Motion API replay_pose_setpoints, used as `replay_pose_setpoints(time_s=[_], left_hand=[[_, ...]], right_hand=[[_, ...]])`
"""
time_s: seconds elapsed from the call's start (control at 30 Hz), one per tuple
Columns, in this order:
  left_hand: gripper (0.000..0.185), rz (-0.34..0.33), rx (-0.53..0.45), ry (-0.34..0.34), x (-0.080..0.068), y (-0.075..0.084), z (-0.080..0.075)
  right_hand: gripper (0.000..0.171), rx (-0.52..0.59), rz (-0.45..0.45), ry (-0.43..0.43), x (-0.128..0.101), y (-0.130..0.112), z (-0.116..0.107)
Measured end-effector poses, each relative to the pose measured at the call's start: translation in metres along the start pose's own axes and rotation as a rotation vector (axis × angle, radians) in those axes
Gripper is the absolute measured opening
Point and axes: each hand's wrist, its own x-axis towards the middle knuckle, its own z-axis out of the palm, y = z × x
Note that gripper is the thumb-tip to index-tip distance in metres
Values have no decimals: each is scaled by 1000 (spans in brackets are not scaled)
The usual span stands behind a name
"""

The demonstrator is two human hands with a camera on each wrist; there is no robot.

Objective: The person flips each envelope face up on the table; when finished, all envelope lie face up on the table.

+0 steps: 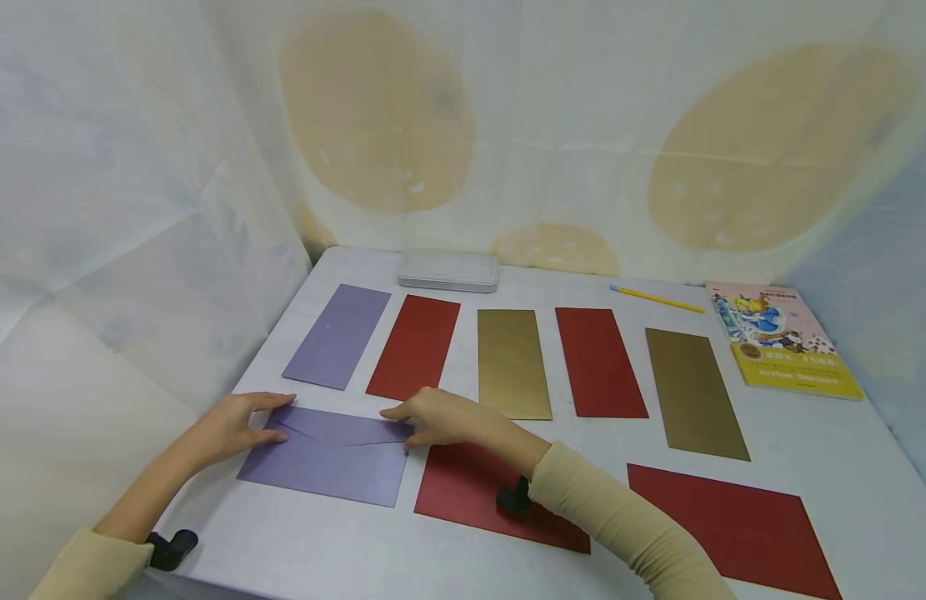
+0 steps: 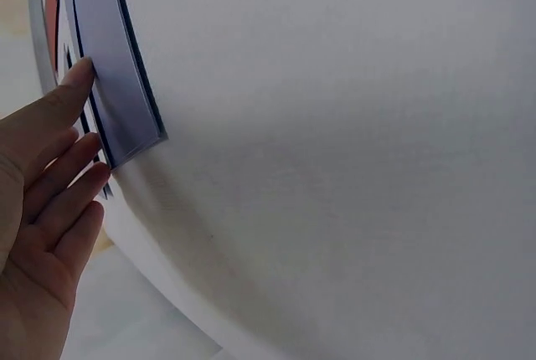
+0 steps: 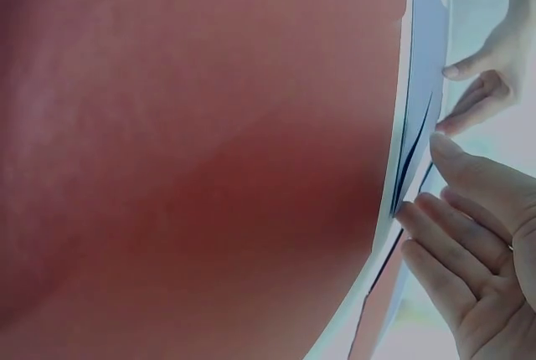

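A purple envelope (image 1: 327,471) lies crosswise at the front left of the table, its flap side up and the flap edge lifted a little. At its left end my left hand (image 1: 237,427) touches it, with the thumb over the flap and the index finger along the far edge. My right hand (image 1: 443,418) touches the right end, index finger at the far corner and thumb by the flap line. In the right wrist view, the fingers (image 3: 448,247) look fairly straight beside the envelope (image 3: 427,50). My right forearm passes over a red envelope (image 1: 470,492), partly hiding it.
Behind stand a row of upright-laid envelopes: purple (image 1: 338,333), red (image 1: 415,346), gold (image 1: 513,362), red (image 1: 601,362) and gold (image 1: 695,392). Another red envelope (image 1: 740,525) lies front right. A pale case (image 1: 447,271), a yellow pencil (image 1: 658,298) and a book (image 1: 781,337) lie farther back.
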Motion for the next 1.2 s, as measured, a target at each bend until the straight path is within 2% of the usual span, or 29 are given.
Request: replay_pose_setpoints(time_s=[0.23, 0.37, 0.57, 0.8, 1.03, 1.2], left_hand=[[50, -28, -2, 32, -7, 13, -3], [47, -11, 20, 59, -15, 24, -3], [48, -10, 27, 63, -27, 36, 2], [47, -18, 12, 59, -30, 36, 6], [46, 12, 21, 81, -28, 33, 7], [47, 7, 18, 56, -26, 31, 5]], right_hand=[[53, 19, -36, -13, -5, 0, -5], [53, 46, -54, -14, -8, -3, -9], [51, 63, -62, -49, -9, -8, -6], [51, 36, -32, -73, -9, -9, 4], [51, 42, -43, -68, -10, -7, 8], [50, 32, -49, -59, -11, -6, 8]])
